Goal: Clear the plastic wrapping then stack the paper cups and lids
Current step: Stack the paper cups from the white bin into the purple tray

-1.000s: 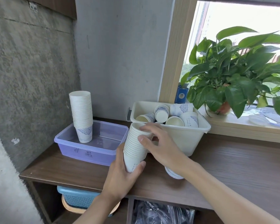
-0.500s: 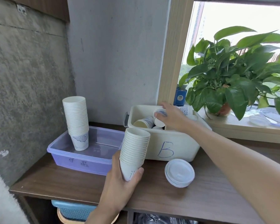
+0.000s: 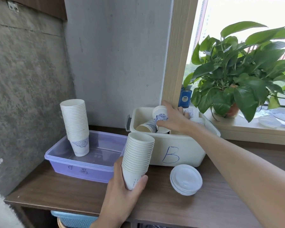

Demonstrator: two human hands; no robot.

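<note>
While loose cups (image 3: 147, 127) remain in bin B (image 3: 184, 145), left hand (image 3: 122, 195) clamped round stack (image 3: 137, 160), right hand (image 3: 174, 118) closing on another.

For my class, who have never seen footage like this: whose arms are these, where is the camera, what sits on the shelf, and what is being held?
The camera is worn on a person's head, looking down at their own bare hands. The left hand holds a stack of paper cups. The right hand grips one cup over a white bin marked B containing loose cups. On the brown shelf a purple tray carries another cup stack, and a pile of white lids lies before the bin. A potted plant stands on the windowsill.
</note>
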